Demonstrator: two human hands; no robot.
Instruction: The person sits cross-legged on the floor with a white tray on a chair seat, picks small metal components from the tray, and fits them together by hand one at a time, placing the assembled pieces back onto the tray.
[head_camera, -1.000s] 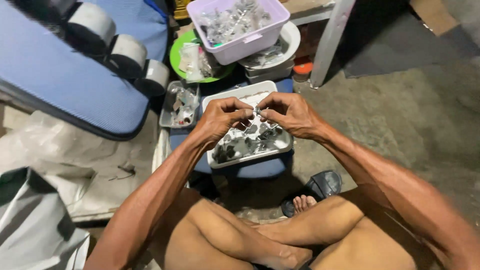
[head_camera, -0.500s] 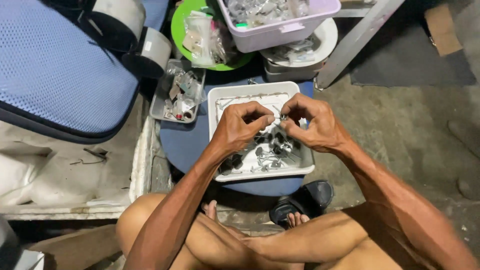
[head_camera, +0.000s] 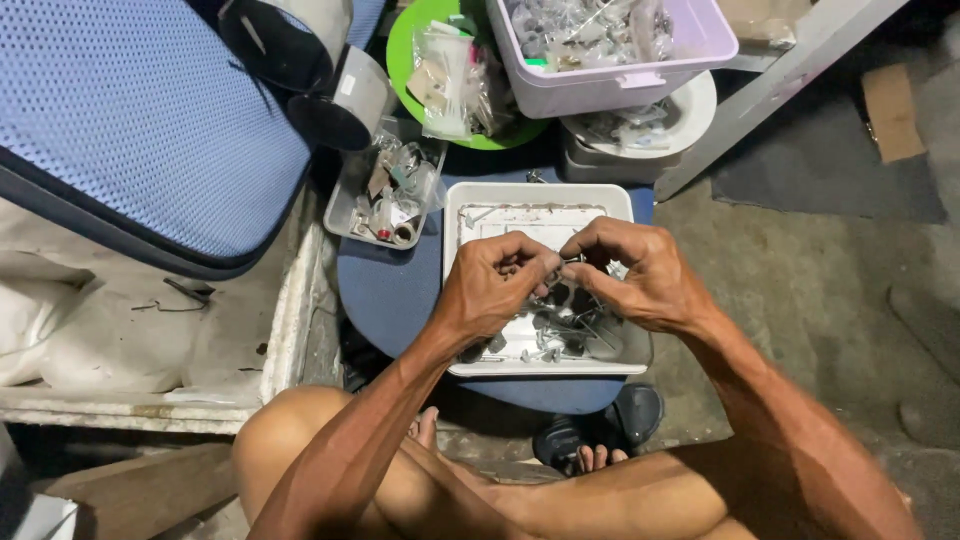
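Observation:
My left hand (head_camera: 492, 288) and my right hand (head_camera: 637, 272) meet fingertip to fingertip over a white rectangular tray (head_camera: 544, 204). Between the fingertips they pinch a small metal part (head_camera: 566, 264), too small to tell what kind. The tray holds several loose screws and small metal pieces (head_camera: 563, 330) in its near half. It rests on a round blue stool top (head_camera: 390, 290). My crossed bare legs lie below the tray.
A small clear tray of odd parts (head_camera: 392, 190) sits left of the white tray. Behind are a green plate with plastic bags (head_camera: 405, 50), a lilac tub of parts (head_camera: 600, 85) and a white bowl (head_camera: 690, 115). A blue mesh seat (head_camera: 140, 120) lies at left, concrete floor at right.
The view has tilted and moved closer to the tray. Both hands stay together over the tray, fingers working the small part; the tray and tubs have not moved.

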